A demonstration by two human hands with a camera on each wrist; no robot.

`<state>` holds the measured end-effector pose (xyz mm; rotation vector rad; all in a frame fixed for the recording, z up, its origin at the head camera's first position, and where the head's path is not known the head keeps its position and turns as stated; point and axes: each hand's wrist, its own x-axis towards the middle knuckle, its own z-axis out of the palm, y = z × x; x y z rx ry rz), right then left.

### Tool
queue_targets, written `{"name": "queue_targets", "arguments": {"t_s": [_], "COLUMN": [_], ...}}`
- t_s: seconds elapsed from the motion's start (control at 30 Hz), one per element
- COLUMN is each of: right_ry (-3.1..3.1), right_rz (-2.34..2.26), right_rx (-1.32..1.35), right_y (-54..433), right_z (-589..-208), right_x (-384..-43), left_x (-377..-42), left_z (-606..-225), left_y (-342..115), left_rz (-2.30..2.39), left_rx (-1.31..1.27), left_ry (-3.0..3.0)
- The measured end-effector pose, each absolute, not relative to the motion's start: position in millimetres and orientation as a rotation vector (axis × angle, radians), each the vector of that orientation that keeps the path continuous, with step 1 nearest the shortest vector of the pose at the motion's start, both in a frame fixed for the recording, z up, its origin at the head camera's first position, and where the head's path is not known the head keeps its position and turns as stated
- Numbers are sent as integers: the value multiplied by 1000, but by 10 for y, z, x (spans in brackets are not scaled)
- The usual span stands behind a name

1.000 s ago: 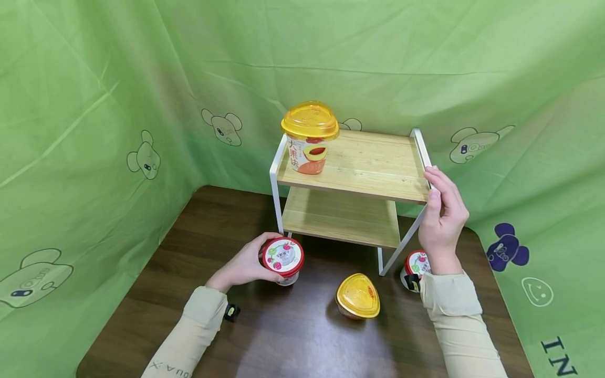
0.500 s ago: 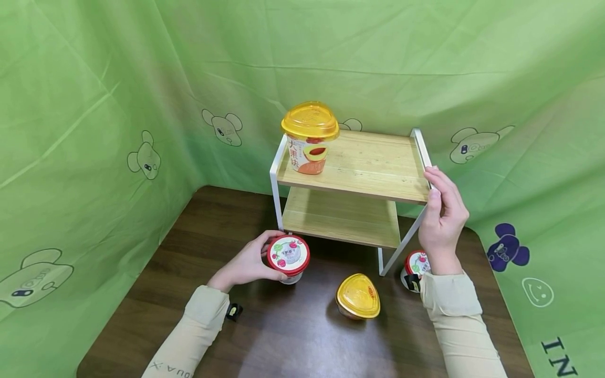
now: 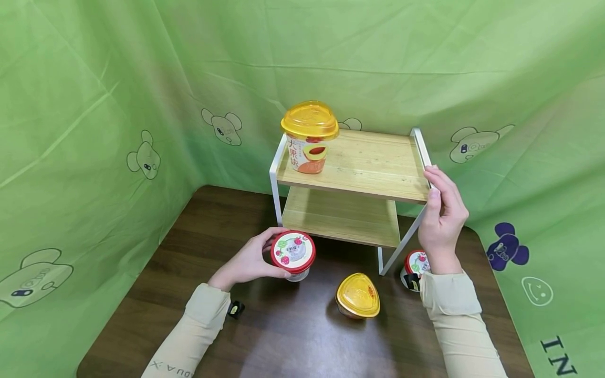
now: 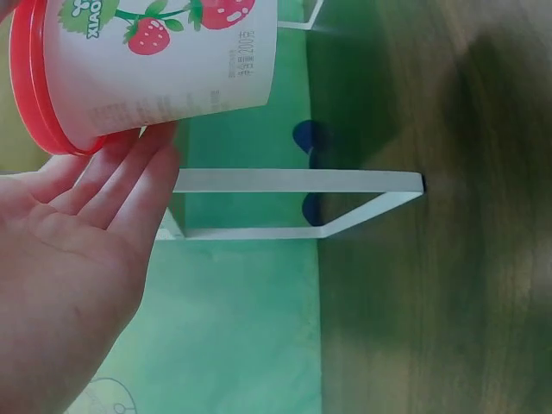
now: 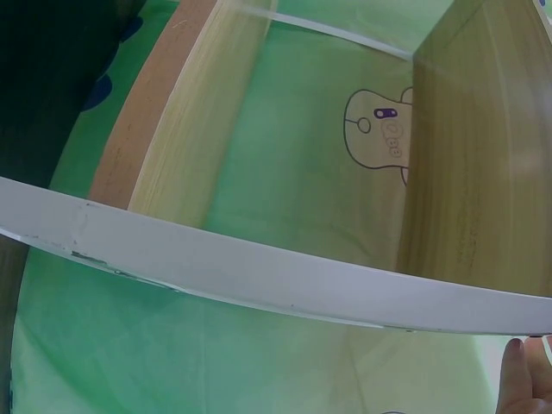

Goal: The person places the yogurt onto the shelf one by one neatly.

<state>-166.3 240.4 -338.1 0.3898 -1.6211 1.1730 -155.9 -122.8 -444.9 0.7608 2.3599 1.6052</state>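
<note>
a person's left hand (image 3: 250, 260) grips a red-lidded cup (image 3: 293, 253) printed with strawberries, thumb and fingers clamped around its side. the cup is just in front of the left front leg of a two-tier wooden shelf (image 3: 373, 160). the right hand (image 3: 444, 220) touches the white side frame (image 3: 420, 149) at the shelf's upper right, thumb apart from the lightly bent fingers. a tall yellow-lidded cup (image 3: 310, 139) stands upright on the top tier, at left. on the dark table (image 3: 283, 336), a yellow-lidded tub (image 3: 357, 296) sits in front, and a second red-lidded container (image 3: 416, 261) stands near the right wrist, partly hidden. green cloth (image 3: 331, 42) hangs behind.
</note>
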Motion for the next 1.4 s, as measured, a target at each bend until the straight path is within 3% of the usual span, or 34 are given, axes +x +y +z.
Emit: {"name": "queue_targets", "arguments": {"t_s": [1.4], "right_ry": [-1622], "right_rz": [1184], "right_rx": [384], "right_y": [2391], "right_z": [-3388], "right_x": [-1662], "left_x": [-1700], "left_z": [-4096], "left_y": [-1047], "left_rz": [1594], "left_rx": [971], "left_ry": [2457]}}
